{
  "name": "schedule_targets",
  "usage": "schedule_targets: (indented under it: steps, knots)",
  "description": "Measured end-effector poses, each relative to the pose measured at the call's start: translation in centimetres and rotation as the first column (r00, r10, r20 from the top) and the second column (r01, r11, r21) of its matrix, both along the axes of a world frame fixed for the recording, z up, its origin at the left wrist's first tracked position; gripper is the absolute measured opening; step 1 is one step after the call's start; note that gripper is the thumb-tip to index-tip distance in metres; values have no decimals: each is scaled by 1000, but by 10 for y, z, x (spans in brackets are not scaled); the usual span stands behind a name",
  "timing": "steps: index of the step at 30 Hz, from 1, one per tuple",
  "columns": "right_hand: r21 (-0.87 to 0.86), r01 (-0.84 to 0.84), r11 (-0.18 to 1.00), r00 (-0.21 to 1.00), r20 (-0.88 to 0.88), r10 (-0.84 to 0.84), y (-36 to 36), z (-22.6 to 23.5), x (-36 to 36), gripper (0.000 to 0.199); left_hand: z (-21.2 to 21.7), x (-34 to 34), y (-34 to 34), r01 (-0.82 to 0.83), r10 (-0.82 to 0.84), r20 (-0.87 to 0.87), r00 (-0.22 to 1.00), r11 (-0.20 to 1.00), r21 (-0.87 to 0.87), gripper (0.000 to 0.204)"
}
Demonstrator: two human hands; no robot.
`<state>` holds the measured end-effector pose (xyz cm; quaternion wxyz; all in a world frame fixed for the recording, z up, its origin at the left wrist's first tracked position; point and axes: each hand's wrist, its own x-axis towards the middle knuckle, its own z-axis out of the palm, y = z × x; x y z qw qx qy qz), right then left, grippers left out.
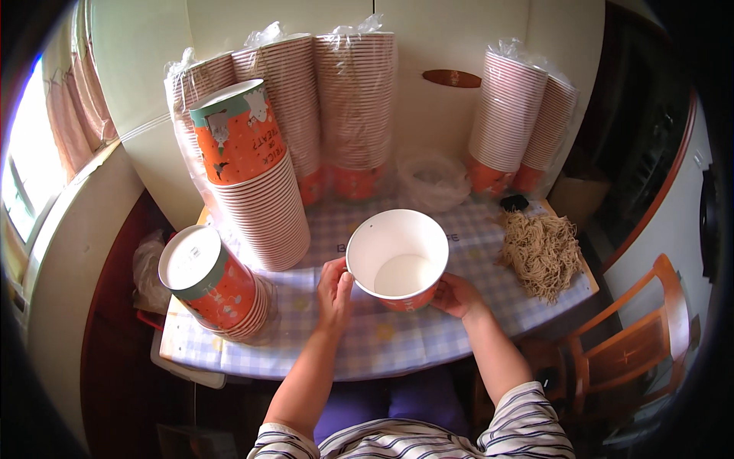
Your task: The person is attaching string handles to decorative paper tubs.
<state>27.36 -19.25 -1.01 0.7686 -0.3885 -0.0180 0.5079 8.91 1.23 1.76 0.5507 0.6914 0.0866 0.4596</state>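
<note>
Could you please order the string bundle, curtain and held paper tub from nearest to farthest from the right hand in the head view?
1. Paper tub: touching the right hand
2. String bundle: right of the tub
3. Curtain: far upper left

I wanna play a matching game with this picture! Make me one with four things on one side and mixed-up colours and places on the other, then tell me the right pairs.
Things:
1. Paper bucket
2. Pile of cords
3. Tablecloth
4. Chair

Colours and places:
A. Brown wood, to the right of the table
B. Tan and tangled, near the table's right end
C. White inside, held between the left hand and right hand
D. Bluish-purple and white checks

Right pairs: 1-C, 2-B, 3-D, 4-A
</note>
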Motion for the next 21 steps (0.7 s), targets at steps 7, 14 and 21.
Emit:
schedule_targets:
  steps: [7,14,21]
  knots:
    - [-445,224,867,694,698,179,-9,26,-2,28,-1,1,-5,6,-5,36,999,1000,-28,29]
    - [-314,740,595,-19,874,485,-67,64,63,13,-1,5,-4,-8,12,44,999,997,-71,24]
    - [-501,766,404,-89,539,838,-96,104,99,8,-4,8,-5,-61,67,35,997,989,-134,19]
